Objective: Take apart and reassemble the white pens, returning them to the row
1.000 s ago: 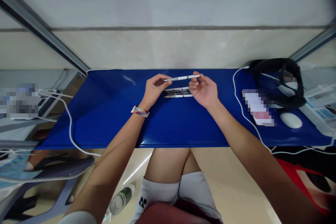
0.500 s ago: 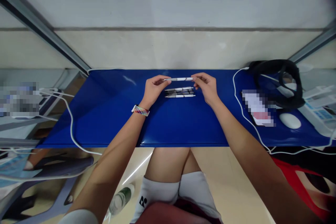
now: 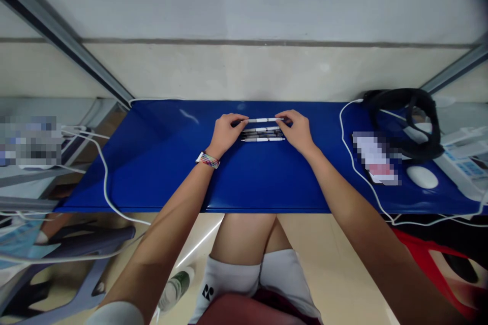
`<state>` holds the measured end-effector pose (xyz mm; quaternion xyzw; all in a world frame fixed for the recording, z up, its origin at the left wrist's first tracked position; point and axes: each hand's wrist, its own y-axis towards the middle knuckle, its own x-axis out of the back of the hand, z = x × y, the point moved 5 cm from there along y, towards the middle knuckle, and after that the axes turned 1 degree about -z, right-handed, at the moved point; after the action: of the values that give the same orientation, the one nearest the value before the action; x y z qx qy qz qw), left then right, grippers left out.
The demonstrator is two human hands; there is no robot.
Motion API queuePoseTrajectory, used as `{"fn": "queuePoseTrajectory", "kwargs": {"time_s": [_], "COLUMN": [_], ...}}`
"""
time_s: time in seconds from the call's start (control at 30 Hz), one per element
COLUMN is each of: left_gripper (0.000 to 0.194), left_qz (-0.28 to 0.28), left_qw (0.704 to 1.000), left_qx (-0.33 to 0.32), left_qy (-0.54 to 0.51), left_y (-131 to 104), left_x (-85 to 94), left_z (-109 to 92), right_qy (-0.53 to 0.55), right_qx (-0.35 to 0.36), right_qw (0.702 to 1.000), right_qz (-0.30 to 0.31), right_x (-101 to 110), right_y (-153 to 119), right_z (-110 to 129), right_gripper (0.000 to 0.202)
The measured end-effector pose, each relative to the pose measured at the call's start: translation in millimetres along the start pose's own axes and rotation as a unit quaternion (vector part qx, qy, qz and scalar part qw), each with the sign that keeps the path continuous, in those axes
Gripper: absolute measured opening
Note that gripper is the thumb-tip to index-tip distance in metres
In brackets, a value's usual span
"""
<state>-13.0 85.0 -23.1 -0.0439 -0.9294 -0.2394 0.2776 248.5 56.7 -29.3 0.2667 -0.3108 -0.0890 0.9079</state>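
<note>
A white and grey pen point(image 3: 262, 120) lies crosswise between my two hands, behind a small row of similar pens. My left hand point(image 3: 227, 131) pinches its left end, and my right hand point(image 3: 296, 128) pinches its right end. Just in front, several more pens point(image 3: 263, 139) lie parallel on the blue table point(image 3: 259, 177), close to one another. Whether the held pen touches the table I cannot tell. A patterned wristband point(image 3: 208, 159) circles my left wrist.
To the right lie a phone point(image 3: 375, 157), a white mouse point(image 3: 422, 176) and a black headband-like device point(image 3: 406, 122). A white cable point(image 3: 348, 150) runs past the phone. Behind the table rises a wall point(image 3: 244, 71). On the floor is a bottle point(image 3: 176, 288).
Both hands have brought the pen slightly down towards me, closer to the row of pens. The grip at both ends remains.
</note>
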Motion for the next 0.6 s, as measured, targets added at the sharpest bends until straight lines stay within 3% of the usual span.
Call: {"fn": "queuePoseTrajectory", "kwargs": {"time_s": [0.13,0.27,0.47,0.6], "left_gripper": [0.016,0.014,0.017,0.023], "left_qz": [0.032,0.054,0.046,0.028], "left_qw": [0.997,0.994,0.997,0.996], "left_qx": [-0.015,-0.021,-0.009,0.029], "left_qy": [0.061,0.088,0.064,-0.077], "left_y": [-0.5,-0.7,-1.3,-2.9], "left_x": [-2.7,-5.2,-5.5,-8.6], "left_z": [-2.2,-5.0,-3.7,-4.1], "right_qy": [-0.065,-0.076,-0.064,0.008], "right_qx": [0.003,-0.003,-0.004,-0.051], "right_qw": [0.996,0.994,0.997,0.998], "right_qz": [0.069,0.074,0.05,-0.021], "right_x": [-5.0,-6.0,-7.2,-5.8], "right_y": [-3.4,-5.7,-6.6,-4.9], "right_z": [2.2,4.0,5.2,2.3], "right_gripper": [0.019,0.023,0.021,0.023]}}
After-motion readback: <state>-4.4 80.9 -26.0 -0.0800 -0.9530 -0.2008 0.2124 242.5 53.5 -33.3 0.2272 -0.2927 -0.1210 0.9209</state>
